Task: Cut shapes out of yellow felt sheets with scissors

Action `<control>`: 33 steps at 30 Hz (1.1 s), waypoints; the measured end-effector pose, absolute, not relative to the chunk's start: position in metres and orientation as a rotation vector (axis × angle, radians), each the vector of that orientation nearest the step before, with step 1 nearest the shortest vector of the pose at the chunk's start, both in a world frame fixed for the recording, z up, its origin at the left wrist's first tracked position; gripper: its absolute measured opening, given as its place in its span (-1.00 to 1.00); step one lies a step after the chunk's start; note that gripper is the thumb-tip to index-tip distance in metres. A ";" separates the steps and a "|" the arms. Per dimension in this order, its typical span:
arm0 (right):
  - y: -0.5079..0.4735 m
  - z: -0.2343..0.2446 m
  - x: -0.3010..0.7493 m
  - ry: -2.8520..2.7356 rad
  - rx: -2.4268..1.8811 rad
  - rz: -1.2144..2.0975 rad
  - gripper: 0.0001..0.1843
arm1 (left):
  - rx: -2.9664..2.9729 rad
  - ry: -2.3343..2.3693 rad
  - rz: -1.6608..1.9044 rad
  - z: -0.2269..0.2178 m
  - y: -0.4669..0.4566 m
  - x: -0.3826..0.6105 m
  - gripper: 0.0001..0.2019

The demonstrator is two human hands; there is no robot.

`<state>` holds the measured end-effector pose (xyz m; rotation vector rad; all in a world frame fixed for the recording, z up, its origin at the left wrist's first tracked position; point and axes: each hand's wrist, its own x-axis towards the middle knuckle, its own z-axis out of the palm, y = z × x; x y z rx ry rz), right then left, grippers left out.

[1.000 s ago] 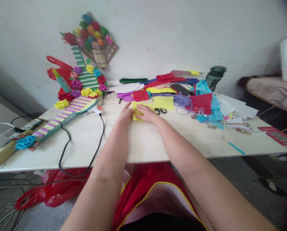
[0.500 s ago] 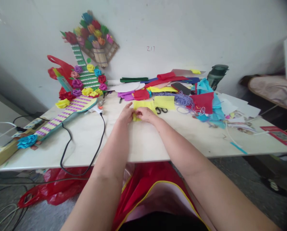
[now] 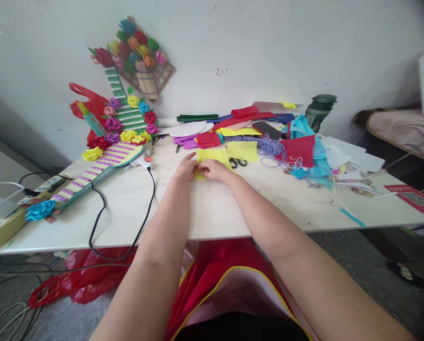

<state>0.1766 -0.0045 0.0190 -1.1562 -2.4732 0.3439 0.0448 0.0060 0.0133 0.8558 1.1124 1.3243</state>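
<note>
A yellow sheet of crepe-like paper (image 3: 212, 154) lies on the table in front of me. My left hand (image 3: 187, 168) grips its left edge, the thumb toward the far side. My right hand (image 3: 213, 169) pinches the same sheet close by, so the fingertips of both hands nearly meet. The folds between the fingers are too small to make out. Just to the right are the black handles of a pair of scissors (image 3: 240, 162), partly covered by a second yellow paper piece (image 3: 243, 150).
Coloured paper, a phone (image 3: 267, 130) and purple yarn (image 3: 268, 146) lie along the wall. A dark bottle (image 3: 320, 111) stands at the back right. On the left are a flower-decorated paper guitar (image 3: 98, 168), a glue gun (image 3: 139, 162) with a black cord, and a power strip (image 3: 5, 227).
The hands stay in nearly the same place on the yellow paper, with small finger movements. The paper near the fingertips looks flatter. Nothing else has visibly moved.
</note>
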 end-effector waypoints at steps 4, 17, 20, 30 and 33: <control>-0.002 0.016 0.176 -2.460 -1.175 0.360 -0.67 | 0.840 1.098 1.327 0.017 0.003 0.048 -0.19; 0.004 0.008 0.176 -2.339 -1.120 0.541 -0.71 | 0.895 1.192 1.293 0.012 0.005 0.053 -0.76; 0.007 0.004 0.176 -2.166 -1.051 0.776 -0.75 | 0.904 1.233 1.321 0.009 0.009 0.052 -0.76; 0.015 0.005 0.180 -1.837 -1.377 0.774 -0.66 | 0.790 1.439 1.334 -0.010 0.036 0.038 -0.69; 0.013 0.003 0.179 -2.179 -1.407 0.438 -0.60 | 0.788 1.408 1.348 -0.021 0.049 0.029 -0.65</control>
